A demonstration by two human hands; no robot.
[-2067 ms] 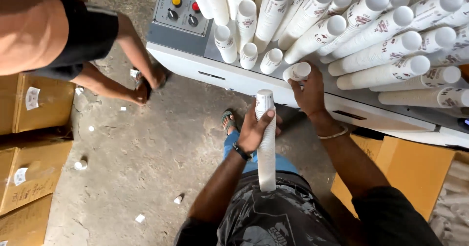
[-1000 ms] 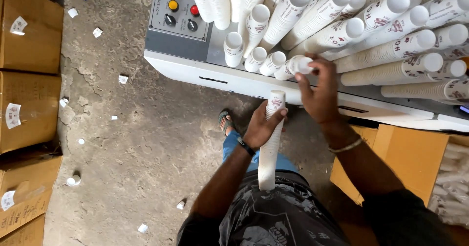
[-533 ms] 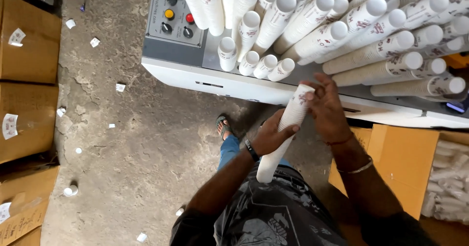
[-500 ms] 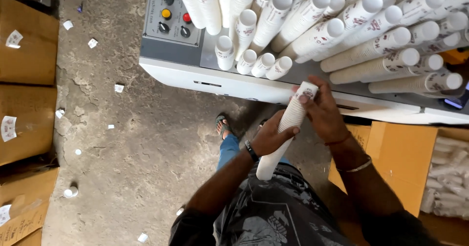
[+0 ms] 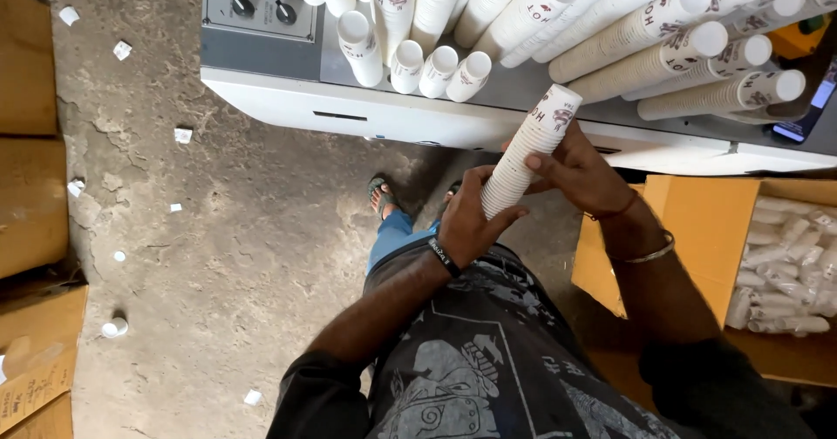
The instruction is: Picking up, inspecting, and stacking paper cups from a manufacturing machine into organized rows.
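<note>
The stack of paper cups [image 5: 527, 153], upright by the machine [image 5: 418, 116] a moment ago, now tilts free between both grips, left hand [image 5: 466, 225] clamped low, right hand [image 5: 580, 173] clasping higher, while sleeved white cups fill the brown box [image 5: 706, 230] at right.
</note>
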